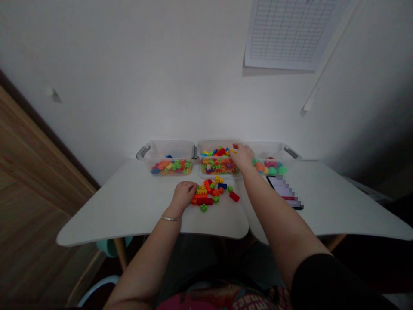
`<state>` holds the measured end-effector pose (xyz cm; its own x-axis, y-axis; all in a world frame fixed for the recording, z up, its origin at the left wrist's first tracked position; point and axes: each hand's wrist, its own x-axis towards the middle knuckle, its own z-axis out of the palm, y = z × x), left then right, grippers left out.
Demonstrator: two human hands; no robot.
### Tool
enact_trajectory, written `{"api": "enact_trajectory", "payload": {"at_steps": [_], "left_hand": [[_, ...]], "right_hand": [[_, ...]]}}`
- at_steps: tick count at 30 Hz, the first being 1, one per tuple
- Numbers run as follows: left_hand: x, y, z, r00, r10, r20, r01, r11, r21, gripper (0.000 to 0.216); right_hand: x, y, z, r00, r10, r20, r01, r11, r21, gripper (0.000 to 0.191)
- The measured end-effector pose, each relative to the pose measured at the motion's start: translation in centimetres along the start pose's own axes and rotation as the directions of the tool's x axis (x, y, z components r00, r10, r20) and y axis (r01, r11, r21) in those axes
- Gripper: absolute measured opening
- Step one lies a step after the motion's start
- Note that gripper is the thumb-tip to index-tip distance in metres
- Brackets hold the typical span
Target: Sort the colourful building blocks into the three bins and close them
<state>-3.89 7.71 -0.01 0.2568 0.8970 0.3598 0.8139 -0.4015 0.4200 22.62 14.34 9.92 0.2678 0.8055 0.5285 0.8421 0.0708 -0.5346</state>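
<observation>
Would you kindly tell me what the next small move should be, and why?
Perhaps lower the right hand slightly toward the blocks in the middle box: it is at that box's right end, while the left hand is beside the loose blocks on the table.

Dim light. White wall; gridded paper hangs upper right. Wooden panel at left. White tables below.

Blk flat phone is lying right, wht gridded paper hanging far right, brn wooden panel standing left.
</observation>
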Motion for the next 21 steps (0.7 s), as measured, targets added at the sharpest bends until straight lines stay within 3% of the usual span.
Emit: {"api": "enact_trajectory", "payload": {"at_steps": [7,12,15,18,21], "left_hand": [[-0.1,0.3,-0.3,1.0,-0.014,0.009,0.014,1.0,0.01,0.03],[0.0,0.4,-0.3,1.0,-0.022,0.014,0.021,1.0,0.012,0.031],[0.0,0.5,-0.2,1.0,-0.021,0.016,0.021,1.0,0.002,0.031],[0.0,0.6,-0.2,1.0,-0.025,0.01,0.025,1.0,0.006,0.031],[-0.1,0.8,-0.4,1.0,-0.027,0.012,0.027,1.0,0.008,0.03]], "right_hand": [[0.4,0.9,-0.1,0.988,-0.017,-0.153,0.05,0.975,0.214,0.028],[-3.3,0.3,-1.6,0.951,-0.066,-0.301,0.154,0.948,0.277,0.03],[-6.9,0.6,-1.7,0.962,-0.098,-0.254,0.174,0.939,0.297,0.028],[-9.6,1.9,-1.0,0.975,-0.182,-0.125,0.21,0.94,0.27,0.028],[-11.3,4.1,-0.2,0.989,-0.149,0.004,0.142,0.952,0.27,0.033]]}}
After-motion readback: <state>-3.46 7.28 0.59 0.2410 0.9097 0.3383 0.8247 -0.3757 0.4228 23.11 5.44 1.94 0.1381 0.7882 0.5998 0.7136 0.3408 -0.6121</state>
